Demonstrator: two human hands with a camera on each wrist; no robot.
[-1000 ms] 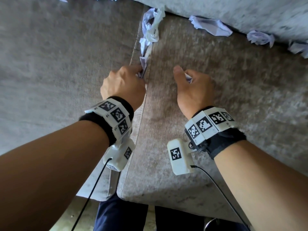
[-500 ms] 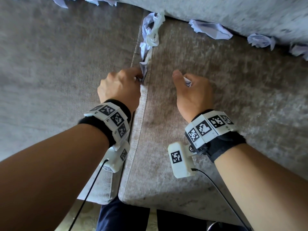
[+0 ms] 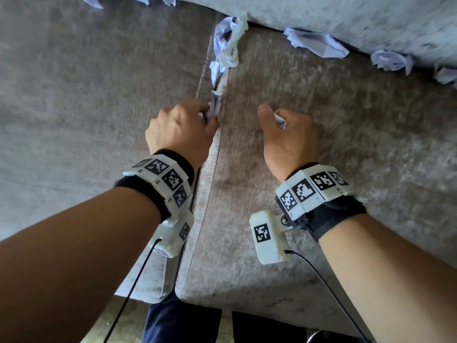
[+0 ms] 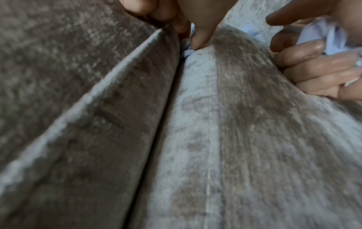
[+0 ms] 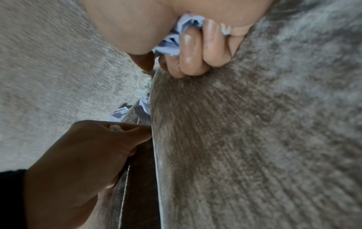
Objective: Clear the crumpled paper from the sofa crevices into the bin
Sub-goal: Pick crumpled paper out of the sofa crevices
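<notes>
White crumpled paper pieces fill the crevice between two grey sofa seat cushions. My left hand sits at the near end of that crevice and pinches a small paper scrap that sticks up from it. In the left wrist view a fingertip digs into the gap. My right hand rests knuckles-down on the right cushion, fingers curled round a crumpled paper wad. More paper is wedged along the backrest crevice. No bin is in view.
Further paper balls line the backrest seam to the right, and others show at the top left. The sofa's front edge is close to me, with my legs just below it.
Both hands have drawn slightly back toward me along the cushions. The left hand keeps its pinch on the scrap in the crevice; the right still holds its wad.
</notes>
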